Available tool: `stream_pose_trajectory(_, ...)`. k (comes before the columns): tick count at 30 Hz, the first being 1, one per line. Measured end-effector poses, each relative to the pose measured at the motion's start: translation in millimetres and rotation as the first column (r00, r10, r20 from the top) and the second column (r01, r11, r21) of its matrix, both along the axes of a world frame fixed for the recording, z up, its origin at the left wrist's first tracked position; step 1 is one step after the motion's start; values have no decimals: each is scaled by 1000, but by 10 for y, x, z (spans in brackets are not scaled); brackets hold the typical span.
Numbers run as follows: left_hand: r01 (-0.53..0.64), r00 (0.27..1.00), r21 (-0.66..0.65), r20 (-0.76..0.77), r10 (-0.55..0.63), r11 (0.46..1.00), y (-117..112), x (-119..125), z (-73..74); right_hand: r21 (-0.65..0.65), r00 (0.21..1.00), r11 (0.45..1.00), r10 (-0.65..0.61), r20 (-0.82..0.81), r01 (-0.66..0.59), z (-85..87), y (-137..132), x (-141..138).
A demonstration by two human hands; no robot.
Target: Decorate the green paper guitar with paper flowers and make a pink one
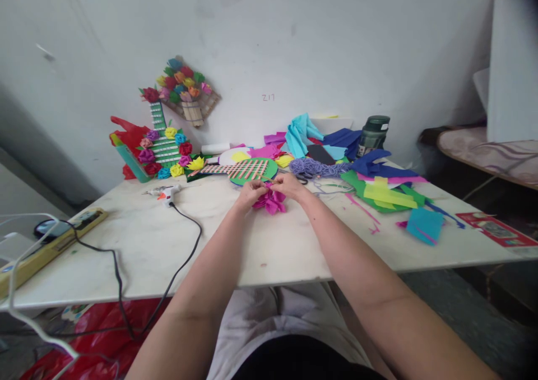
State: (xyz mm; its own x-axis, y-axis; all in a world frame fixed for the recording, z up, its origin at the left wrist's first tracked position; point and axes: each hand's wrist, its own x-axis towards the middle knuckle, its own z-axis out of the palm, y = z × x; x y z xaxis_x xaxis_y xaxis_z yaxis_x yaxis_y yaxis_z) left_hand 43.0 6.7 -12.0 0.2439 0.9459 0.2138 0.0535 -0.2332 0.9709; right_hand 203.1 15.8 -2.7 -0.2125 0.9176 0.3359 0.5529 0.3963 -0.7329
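Observation:
A bright pink paper flower (271, 200) is held just above the table between both hands. My left hand (251, 194) pinches its upper left side with closed fingers. On the other side, my right hand (290, 186) is closed at the flower's top, where a thin brownish strip shows near the fingertips. Right behind the hands lies a green, guitar-shaped piece (252, 170) crossed by pinkish strips. The fingertips and the flower's base are partly hidden.
A glue gun (168, 194) with a black cord lies left, near a yellow power strip (90, 217). Paper-flower decorations (162, 144) stand against the wall. Purple yarn (319, 167), coloured paper (384, 192) and a dark green bottle (373, 135) are at right. The table's front edge is close to my body.

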Motion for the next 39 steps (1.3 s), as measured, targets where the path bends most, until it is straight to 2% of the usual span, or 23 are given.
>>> stream_pose_trajectory(7,-3,999,28,-37,4,1000,15,-2,-5,-32,999,999,-27,42,29,33,-34,-9)
stream_pose_trajectory(12,-6,1000,-46,-29,5,999,12,-11,3,45,999,999,-27,42,25,38,-32,-5)
stream_pose_trajectory(19,92,995,-156,59,-83,983,-14,-1,21,72,998,996,-56,18,55,46,-39,-16)
stream_pose_trajectory(26,67,995,-159,87,-53,985,-13,5,26,41,997,998,-41,-70,44,40,-39,-50)
stream_pose_trajectory(30,84,986,-153,157,-60,985,-3,4,16,19,993,998,-58,-104,60,36,-36,-69)
stream_pose_trajectory(39,118,983,-164,157,-93,979,-16,8,23,42,987,996,-74,-142,80,36,-62,-82)
